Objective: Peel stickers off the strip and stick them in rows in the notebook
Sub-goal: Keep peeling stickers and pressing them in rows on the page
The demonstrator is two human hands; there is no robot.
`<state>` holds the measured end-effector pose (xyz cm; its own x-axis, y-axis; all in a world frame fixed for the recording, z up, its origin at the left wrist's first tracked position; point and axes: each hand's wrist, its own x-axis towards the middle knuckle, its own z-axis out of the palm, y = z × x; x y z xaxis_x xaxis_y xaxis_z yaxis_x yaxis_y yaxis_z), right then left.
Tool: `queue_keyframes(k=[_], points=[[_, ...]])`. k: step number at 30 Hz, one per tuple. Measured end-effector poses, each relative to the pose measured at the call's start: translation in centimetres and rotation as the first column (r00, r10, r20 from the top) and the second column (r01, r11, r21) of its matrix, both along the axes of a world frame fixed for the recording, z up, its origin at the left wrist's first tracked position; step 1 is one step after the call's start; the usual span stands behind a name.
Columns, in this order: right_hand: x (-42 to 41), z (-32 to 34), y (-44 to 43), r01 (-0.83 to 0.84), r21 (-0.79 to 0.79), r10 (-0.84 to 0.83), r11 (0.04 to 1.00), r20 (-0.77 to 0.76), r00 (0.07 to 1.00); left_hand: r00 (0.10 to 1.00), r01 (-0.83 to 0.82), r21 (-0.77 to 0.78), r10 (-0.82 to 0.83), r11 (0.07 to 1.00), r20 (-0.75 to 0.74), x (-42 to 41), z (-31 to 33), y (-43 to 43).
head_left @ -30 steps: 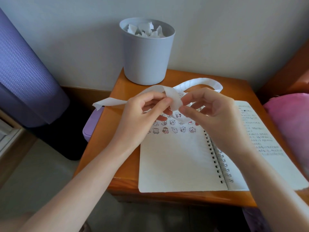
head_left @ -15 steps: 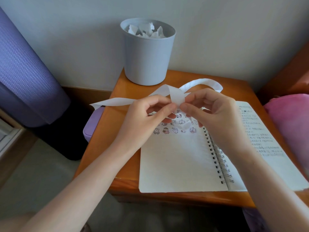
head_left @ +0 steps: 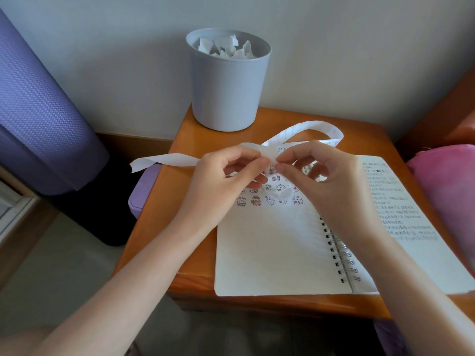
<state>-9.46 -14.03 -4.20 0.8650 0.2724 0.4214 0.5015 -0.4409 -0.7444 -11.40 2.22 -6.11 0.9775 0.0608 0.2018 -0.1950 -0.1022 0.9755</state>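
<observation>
Left hand (head_left: pixel 221 181), right hand (head_left: pixel 334 181) still pinching strip (head_left: pixel 174 160), pinch point shifted right

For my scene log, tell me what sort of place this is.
Probably a bedroom at home: a small wooden side table against the wall, a rolled purple exercise mat beside it, and what looks like pink bedding at right.

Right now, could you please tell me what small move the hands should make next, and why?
Probably peel: the right hand should pull its pinch gently away from the left hand. Both hands pinch the strip at its fold, above the notebook, whose sticker rows leave blank page below.
</observation>
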Motion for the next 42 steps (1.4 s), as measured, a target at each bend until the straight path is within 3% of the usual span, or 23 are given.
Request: queue_keyframes(k=[18, 31, 36, 42], points=[[0.1, -0.1, 0.0, 0.013, -0.055, -0.01, 0.998, 0.042, 0.999, 1.0, -0.001, 0.016, 0.001, 1.0, -0.005, 0.0, 0.2, -0.1], [0.3, -0.3, -0.2, 0.002, -0.233, 0.019, 0.972, 0.089, 0.996, 0.999, -0.039, 0.037, 0.04, 0.999, -0.018, 0.1, 0.0, 0.1], [0.3, 0.8, -0.6, -0.073, -0.113, 0.067, 0.991, -0.053, 0.996, 0.998, -0.057, 0.004, 0.057, 0.998, -0.03, 0.2, -0.1, 0.3], [1.2, 2.0, -2.7, 0.069, -0.068, -0.085, 0.995, -0.273, 0.958, 0.997, -0.065, 0.053, 0.067, 0.996, -0.041, 0.3, -0.4, 0.3]])
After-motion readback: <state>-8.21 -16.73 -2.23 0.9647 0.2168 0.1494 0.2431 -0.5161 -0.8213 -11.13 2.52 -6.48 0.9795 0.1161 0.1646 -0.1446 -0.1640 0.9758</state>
